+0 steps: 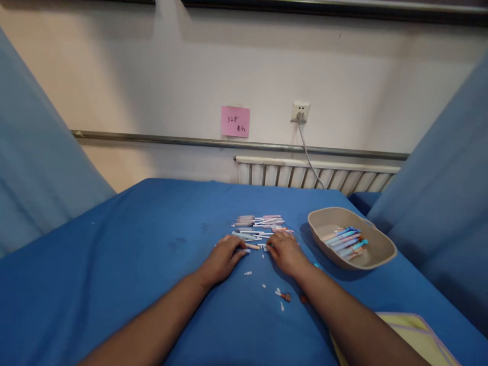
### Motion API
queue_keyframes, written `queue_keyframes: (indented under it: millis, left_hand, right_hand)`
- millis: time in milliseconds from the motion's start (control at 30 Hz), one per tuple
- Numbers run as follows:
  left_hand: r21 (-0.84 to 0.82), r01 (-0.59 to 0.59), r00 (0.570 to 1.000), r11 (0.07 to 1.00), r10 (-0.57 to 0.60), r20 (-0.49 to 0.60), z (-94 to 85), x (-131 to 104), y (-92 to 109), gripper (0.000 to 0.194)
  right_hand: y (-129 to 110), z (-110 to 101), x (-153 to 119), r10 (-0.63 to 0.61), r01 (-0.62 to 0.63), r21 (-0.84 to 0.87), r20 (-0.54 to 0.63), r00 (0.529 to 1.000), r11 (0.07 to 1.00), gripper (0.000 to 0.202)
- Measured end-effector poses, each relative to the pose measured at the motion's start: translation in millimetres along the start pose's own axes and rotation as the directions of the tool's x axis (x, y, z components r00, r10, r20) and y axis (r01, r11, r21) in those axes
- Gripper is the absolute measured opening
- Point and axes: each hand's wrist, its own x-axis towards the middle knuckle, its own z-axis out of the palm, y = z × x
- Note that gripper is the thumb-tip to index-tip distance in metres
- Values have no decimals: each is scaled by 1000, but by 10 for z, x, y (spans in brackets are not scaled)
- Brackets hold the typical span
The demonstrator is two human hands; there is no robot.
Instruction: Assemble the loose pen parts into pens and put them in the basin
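Curling over the pen parts, the left hand (226,256) brings thumb and fingertips close around one end of an orange barrel (253,246); from where I stand I cannot tell whether they pinch it. The right hand (285,250) bends its fingers down opposite, by some white pieces (262,246), its grip hidden too. Beyond, pink barrels (244,218) and white tubes (267,221) lie toward the far edge of the blue-covered table (114,254). Nearer, small white tips (248,273) and a brown piece (285,297) lie loose between the forearms; a dragging wrist could, I'd judge, scatter them toward the near edge. The beige basket (386,249), holding pens (345,241), stands toward the right edge, where a swinging right arm (343,310) might knock it.
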Motion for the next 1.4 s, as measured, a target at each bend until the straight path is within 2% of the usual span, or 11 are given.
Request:
queue_keyframes:
  millis: [233,300,433,567,767,867,933,1033,1100,1200,1400]
  left_hand:
    - [-193,58,994,979,-74,-77,46,32,-28,19]
    - [-224,71,992,972,-92,-87,64,33,-38,20]
    - [-250,97,985,963,-129,-116,87,35,-55,21]
    - [-232,92,989,968,-116,-90,86,38,-48,22]
    - [-278,109,987,954,-137,-82,103,43,-61,24]
    - [-368,147,981,918,-184,-66,118,58,-87,25]
    - [-441,147,977,885,-201,-76,121,67,-87,27]
    - [-548,131,969,826,-223,-104,120,69,-26,30]
    - [-613,138,964,778,-247,-96,124,62,54,31]
    - [-695,175,959,697,-281,-40,145,49,189,31]
    - [-767,239,950,596,-305,59,176,40,289,29]
  right_hand:
    - [108,-22,-110,50,-48,51,-27,998,998,14]
    - [153,-59,-140,66,-66,49,11,998,997,13]
    - [172,-130,-152,47,-47,-7,104,993,999,13]
    - [109,-158,-117,-3,17,-96,152,988,995,20]
    - [135,-183,-127,29,-5,-156,151,988,988,20]
    - [122,-213,-172,60,-55,-67,73,995,996,18]
    - [59,-218,-229,110,-110,93,5,994,990,15]
    - [-79,-186,-362,178,-165,374,-1,984,913,15]
    - [-154,-156,-464,183,-169,495,21,983,852,16]
    - [-187,-134,-572,182,-169,540,29,983,824,19]
    - [-56,-193,-559,98,-80,478,-12,995,875,19]
